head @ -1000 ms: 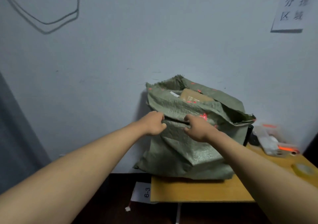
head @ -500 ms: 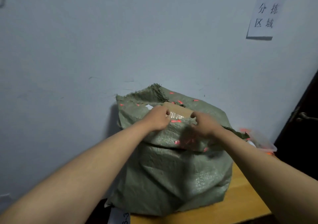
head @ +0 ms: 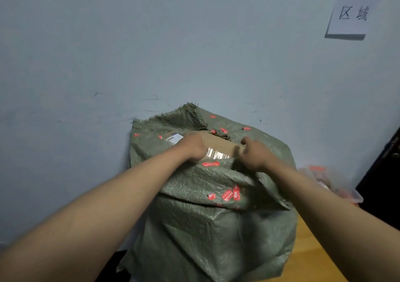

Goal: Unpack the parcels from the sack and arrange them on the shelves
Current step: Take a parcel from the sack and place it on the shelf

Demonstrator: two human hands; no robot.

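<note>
Reaching into the open mouth of a green woven sack [head: 207, 227], we are gripping a brown cardboard parcel [head: 218, 144] at both ends. Our left hand [head: 193, 146] is curling around its left end, and our right hand [head: 254, 154] is closing over its right end. Between our hands, clear tape is shining on the parcel. Below our wrists, the sack is standing on a wooden table [head: 313, 258], against a pale wall [head: 151, 43].
</note>
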